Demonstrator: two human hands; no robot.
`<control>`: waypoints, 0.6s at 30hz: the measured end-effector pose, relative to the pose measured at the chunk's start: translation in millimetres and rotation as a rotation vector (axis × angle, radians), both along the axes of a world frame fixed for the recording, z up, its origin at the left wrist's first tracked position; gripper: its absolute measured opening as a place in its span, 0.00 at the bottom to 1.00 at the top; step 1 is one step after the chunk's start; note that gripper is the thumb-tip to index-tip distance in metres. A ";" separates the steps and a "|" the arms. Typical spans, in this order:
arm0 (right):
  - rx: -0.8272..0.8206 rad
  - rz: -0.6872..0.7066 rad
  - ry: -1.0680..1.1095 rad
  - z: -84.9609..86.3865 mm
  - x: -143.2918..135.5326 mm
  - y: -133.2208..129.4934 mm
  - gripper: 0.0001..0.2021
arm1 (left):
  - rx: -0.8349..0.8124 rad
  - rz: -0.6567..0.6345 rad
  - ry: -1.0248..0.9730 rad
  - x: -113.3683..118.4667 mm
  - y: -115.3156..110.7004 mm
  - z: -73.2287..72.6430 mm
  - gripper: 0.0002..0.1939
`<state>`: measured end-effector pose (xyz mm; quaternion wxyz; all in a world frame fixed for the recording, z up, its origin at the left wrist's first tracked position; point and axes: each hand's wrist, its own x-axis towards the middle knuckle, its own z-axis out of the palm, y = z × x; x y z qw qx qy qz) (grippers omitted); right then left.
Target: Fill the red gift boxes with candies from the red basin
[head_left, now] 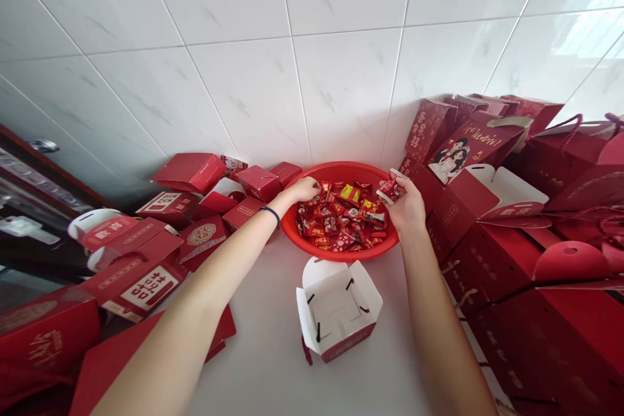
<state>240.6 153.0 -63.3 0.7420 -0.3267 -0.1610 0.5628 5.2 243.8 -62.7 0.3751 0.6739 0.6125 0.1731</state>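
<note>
A red oval plastic basket (292, 234) holds many wrapped candies (341, 214) in red and yellow wrappers. Over its left side is my left hand (305, 190), fingers curled together at the candies; what they pinch, if anything, is hidden. At the basket's right rim my right hand (409, 207) grips red-and-white candy packets (390, 187) between thumb and fingers. In front of the basket stands a gift box (338, 312), red outside and white inside, its flaps raised and nothing inside but dark cord ends.
Red gift boxes (141, 273) crowd the left side, some with white flaps up. More red boxes (526, 260) are stacked high on the right, close to my right forearm. A white tiled wall (341, 91) rises behind the basket. Everything stands on a pale tabletop (273, 364).
</note>
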 end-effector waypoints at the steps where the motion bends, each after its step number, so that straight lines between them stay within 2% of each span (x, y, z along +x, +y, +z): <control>1: -0.002 -0.002 0.009 0.9 -0.5 -0.5 0.09 | -0.010 -0.001 0.033 0.6 1.4 -0.2 0.06; 6: 0.006 0.014 0.018 2.5 -1.0 -1.6 0.09 | -0.052 -0.001 0.072 3.6 -0.8 -1.6 0.09; 15: -0.023 -0.006 0.010 1.7 -0.6 -0.9 0.07 | -0.116 0.028 -0.137 2.2 -7.4 4.4 0.08; 18: -0.043 -0.012 0.022 4.1 -1.8 -2.1 0.08 | -0.163 0.027 -0.196 3.1 -9.3 8.7 0.12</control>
